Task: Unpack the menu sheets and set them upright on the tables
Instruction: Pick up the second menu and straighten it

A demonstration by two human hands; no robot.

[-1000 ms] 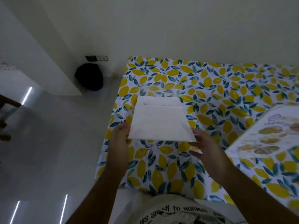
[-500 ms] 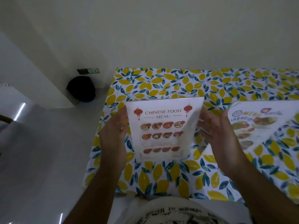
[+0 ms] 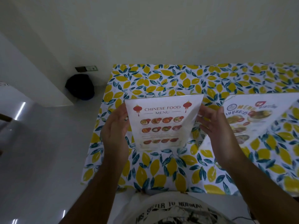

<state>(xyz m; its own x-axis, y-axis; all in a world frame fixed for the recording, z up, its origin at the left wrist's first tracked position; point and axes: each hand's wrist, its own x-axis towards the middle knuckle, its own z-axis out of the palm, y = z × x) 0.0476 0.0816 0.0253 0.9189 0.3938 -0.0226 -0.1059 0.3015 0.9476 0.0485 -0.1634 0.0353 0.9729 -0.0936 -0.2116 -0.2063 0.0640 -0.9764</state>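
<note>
**Chinese food menu stands between 2 open hands**

A white menu sheet (image 3: 163, 123) headed "CHINESE FOOD MENU" stands upright near the left end of a table (image 3: 161, 168) covered in a lemon-and-leaf print cloth. Its printed face, with 2 red lanterns and 3 rows of dish photos, looks toward the person. The sheet's right edge curls back a little.

The left hand (image 3: 115, 131) is spread flat, palm turned inward, just beside the sheet's left edge; whether it touches the paper cannot be told. The right hand (image 3: 213, 125) is likewise spread wide, fingers extended, just beside the curled right edge. Neither hand grips anything.

To the right, a 2nd menu (image 3: 242, 120) with food pictures lies flat on the cloth. On the floor beyond the table's left corner sits a dark bag (image 3: 80, 87) against the wall.
</note>
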